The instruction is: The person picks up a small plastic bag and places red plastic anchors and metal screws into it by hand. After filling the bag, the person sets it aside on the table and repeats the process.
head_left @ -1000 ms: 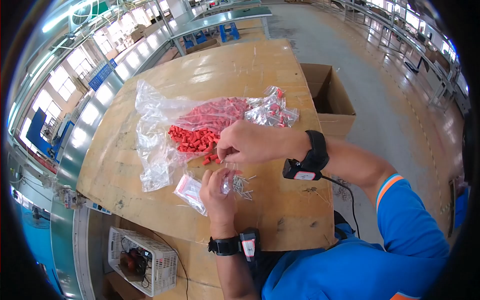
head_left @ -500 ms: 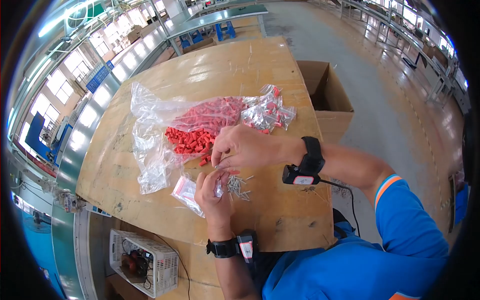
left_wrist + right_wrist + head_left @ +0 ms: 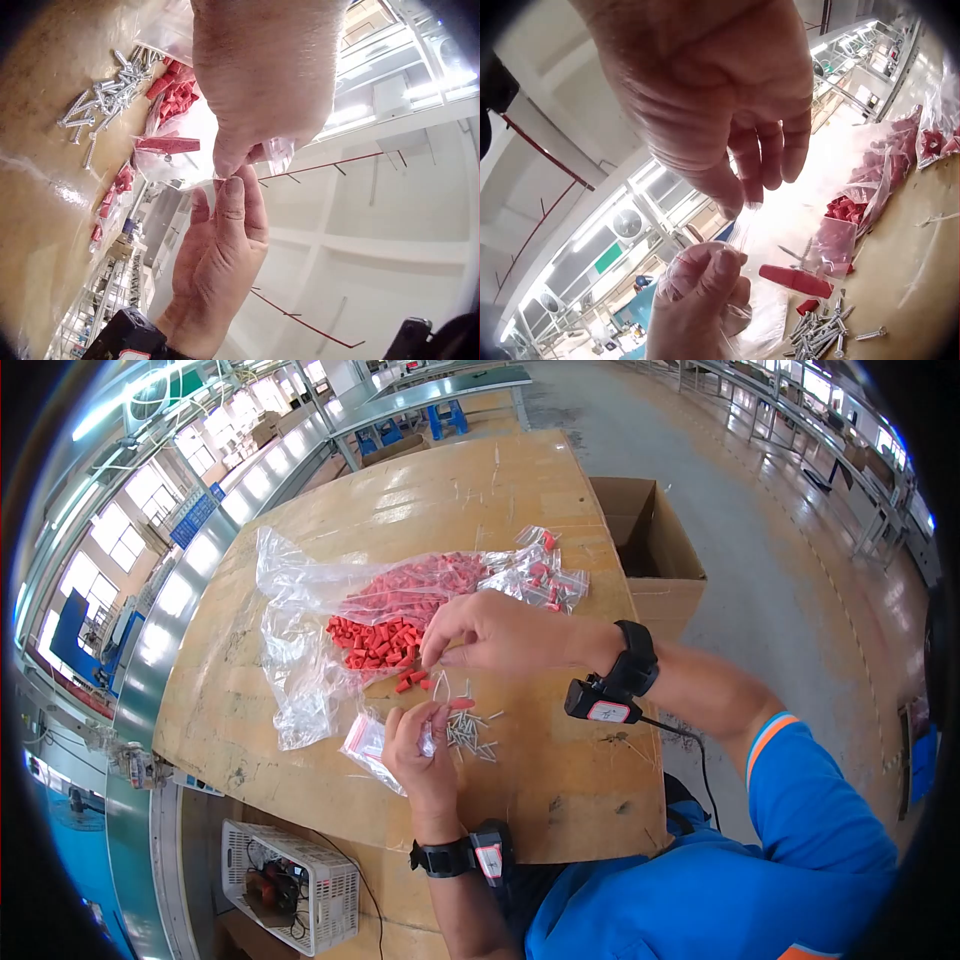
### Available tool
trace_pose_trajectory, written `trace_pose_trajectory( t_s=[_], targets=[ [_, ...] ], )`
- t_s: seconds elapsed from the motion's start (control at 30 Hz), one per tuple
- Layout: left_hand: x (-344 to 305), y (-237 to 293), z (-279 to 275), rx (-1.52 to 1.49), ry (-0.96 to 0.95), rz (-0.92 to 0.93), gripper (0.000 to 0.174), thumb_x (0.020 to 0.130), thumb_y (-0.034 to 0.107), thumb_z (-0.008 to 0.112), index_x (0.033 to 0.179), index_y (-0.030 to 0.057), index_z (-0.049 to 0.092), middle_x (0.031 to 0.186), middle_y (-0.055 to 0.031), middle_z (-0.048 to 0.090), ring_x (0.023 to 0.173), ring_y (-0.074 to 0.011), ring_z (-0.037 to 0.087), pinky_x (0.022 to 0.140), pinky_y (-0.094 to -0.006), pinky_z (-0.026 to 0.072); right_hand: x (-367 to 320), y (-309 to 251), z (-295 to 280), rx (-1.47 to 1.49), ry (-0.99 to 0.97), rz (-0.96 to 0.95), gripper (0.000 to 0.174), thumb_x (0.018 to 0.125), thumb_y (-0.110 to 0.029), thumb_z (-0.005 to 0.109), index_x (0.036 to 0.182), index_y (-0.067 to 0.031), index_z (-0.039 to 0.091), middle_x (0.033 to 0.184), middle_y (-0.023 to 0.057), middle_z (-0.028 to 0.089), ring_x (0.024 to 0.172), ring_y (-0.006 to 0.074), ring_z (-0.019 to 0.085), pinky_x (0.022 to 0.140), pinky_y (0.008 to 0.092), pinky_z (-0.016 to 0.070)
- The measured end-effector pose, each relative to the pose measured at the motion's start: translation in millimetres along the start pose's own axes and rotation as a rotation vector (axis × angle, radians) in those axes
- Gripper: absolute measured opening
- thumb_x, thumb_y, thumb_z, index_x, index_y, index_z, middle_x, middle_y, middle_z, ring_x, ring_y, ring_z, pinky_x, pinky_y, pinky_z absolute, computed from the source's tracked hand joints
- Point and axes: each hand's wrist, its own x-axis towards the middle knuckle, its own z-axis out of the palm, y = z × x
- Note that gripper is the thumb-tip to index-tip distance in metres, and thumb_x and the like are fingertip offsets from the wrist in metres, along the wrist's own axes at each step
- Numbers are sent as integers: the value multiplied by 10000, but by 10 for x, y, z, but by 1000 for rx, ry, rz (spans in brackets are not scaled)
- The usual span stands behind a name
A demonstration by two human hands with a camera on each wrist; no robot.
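My left hand (image 3: 420, 752) holds a small clear plastic bag (image 3: 735, 319) between thumb and fingers. A red wall plug (image 3: 795, 281) and a silver screw (image 3: 799, 253) show beside its fingertips, overlapping the clear plastic. My right hand (image 3: 500, 632) hovers above and beyond the left, its thumb and forefinger slightly apart, palm down. Under its fingertips lie a few loose red plugs (image 3: 412, 680) at the edge of a large pile of red plugs (image 3: 375, 643), which spills from a big clear bag (image 3: 290, 630). Close to the left hand, several silver screws (image 3: 470, 737) lie loose on the table.
Left of the left hand lies a stack of small flat bags (image 3: 370, 748). Filled small bags (image 3: 540, 575) sit beyond the right hand. The wooden table (image 3: 560, 790) has a cardboard box (image 3: 650, 550) by its right edge and a white crate (image 3: 320, 900) below left.
My right hand first came down to the left fingertips at the small bag, then rose away, its thumb and forefinger parting. The left hand keeps its hold and has shifted slightly left.
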Motion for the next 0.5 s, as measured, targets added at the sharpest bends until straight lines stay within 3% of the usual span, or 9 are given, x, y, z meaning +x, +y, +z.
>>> trace_pose_trajectory(
  t_s=[0.03,0.13,0.23,0.33,0.43,0.5],
  targets=[
    [0,-3,0,-19,10,-4,75,765,11,668,820,13,617,690,-89,529,614,-207,507,557,-292,402,-8,-13,-19,90,-5,131,168,806,-113,650,949,-28,666,896,53,664,836,143,598,778,285,458],
    [-20,-63,2,-110,51,-60,68,777,22,663,810,-1,608,693,-83,531,612,-197,493,565,-287,394,-28,161,-11,267,-30,218,205,806,-176,680,921,-6,672,849,34,662,760,80,577,659,246,465],
    [-24,-102,-4,-108,61,-93,74,784,27,661,803,-11,600,699,-77,537,617,-188,484,576,-283,389,-80,205,81,502,-120,412,251,805,-224,701,952,-23,671,820,2,642,756,74,560,684,232,453],
    [-24,-95,0,-131,49,-108,74,787,29,660,799,-10,599,703,-77,541,623,-181,483,578,-280,387,-101,279,143,530,-132,373,261,818,-234,690,983,-34,663,884,13,654,811,68,569,757,223,441],
    [-24,-118,-1,-89,6,-86,70,829,48,634,817,-13,602,713,-28,523,652,-105,457,602,-230,384,-103,397,189,620,-113,336,248,805,-229,703,951,-31,668,855,1,651,807,56,561,763,216,437],
    [-8,-101,11,-118,-39,-111,69,829,48,632,817,-13,602,716,-28,523,652,-106,452,600,-228,382,-128,433,208,628,-91,335,225,804,-211,702,930,-28,668,841,1,649,795,59,565,748,212,442]
  ],
)
